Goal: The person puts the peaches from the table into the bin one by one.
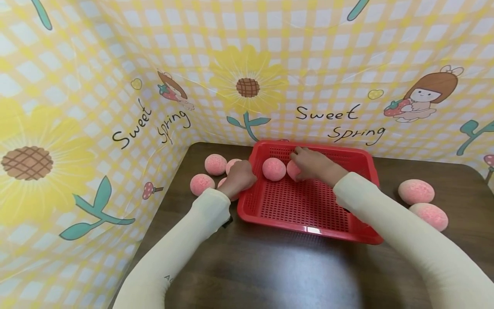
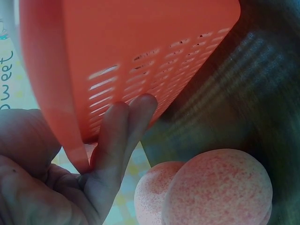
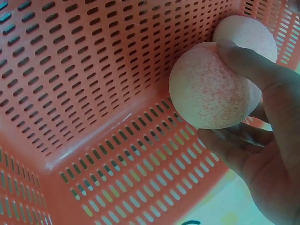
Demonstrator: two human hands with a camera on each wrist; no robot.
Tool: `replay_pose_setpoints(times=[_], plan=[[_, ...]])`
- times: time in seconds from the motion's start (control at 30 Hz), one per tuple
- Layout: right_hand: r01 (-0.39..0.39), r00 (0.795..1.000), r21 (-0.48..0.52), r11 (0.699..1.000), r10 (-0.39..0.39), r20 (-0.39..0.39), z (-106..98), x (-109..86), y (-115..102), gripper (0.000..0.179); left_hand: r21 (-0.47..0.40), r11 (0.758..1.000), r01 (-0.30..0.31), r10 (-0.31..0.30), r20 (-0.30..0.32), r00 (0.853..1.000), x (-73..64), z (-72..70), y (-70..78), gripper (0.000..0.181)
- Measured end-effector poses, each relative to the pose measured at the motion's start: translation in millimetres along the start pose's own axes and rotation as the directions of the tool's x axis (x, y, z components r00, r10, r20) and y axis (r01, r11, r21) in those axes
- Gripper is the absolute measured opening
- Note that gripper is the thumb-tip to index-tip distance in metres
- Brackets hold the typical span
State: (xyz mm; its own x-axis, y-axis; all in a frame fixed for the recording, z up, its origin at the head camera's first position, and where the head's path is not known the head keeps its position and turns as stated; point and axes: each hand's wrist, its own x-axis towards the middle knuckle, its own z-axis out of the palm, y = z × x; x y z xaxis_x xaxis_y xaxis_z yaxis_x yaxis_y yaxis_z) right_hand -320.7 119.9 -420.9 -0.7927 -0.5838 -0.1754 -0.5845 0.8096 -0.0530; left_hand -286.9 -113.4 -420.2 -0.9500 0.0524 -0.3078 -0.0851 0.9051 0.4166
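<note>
A red perforated plastic basket (image 1: 308,231) rests on the dark wooden table. My left hand (image 1: 240,177) grips its left rim; in the left wrist view the thumb is on one side of the wall (image 2: 154,42) and two fingers lie against the other. Inside the basket, my right hand (image 1: 314,165) holds a pink-and-white peach (image 3: 211,89) between thumb and fingers. Beside it sits another peach (image 1: 274,169), near the basket's left end. Left of the basket, several peaches (image 1: 215,165) lie grouped, partly hidden by my left hand.
Two more peaches (image 1: 416,192) lie on the table to the right of the basket. A yellow checked cloth (image 1: 328,56) with sunflowers and lettering hangs behind and to the left. The wooden table (image 1: 247,266) reaches toward me in front of the basket.
</note>
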Motion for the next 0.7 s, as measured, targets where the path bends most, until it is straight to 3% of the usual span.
replay_pose_setpoints(times=[0.7], plan=[[-0.048,0.999,0.034,0.998,0.047,0.012,12,1.0,-3,0.068,-0.074,0.997,0.022,-0.021,0.014,1.0,-1.3,0.6,0.7,0.006]])
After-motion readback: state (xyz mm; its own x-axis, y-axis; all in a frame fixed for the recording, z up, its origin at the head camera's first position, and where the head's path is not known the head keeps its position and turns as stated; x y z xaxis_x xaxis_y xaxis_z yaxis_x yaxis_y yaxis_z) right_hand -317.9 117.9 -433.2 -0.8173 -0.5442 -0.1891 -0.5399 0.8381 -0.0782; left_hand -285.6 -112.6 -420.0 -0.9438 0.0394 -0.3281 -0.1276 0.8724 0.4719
